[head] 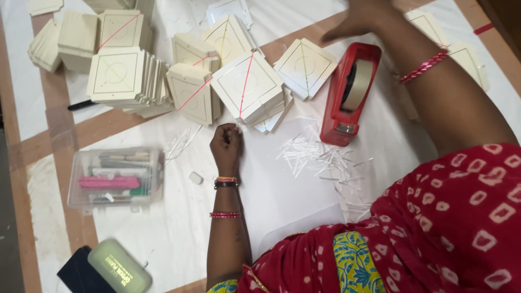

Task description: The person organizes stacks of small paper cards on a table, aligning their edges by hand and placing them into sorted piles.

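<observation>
Two hands are working: my left hand (227,145) is curling shut at six o'clock of the banded card stack (248,87), light, stiff, probably best gripped by its edges, while my right hand (362,19) is spreading flat at twelve o'clock of the red tape dispenser (347,93).

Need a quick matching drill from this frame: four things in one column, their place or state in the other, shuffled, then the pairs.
Things:
1. tape dispenser
2. clear plastic box
3. left hand
4. green case

Places or states:
A. near the bottom edge, lying partly on a dark pouch
B. closed into a fist on the white sheet, just below a banded stack of cards
C. red, with a roll of tape in it, beside a scatter of white strips
D. left of the forearm, holding a pink item and other small tools

Pairs: 1-C, 2-D, 3-B, 4-A
</observation>
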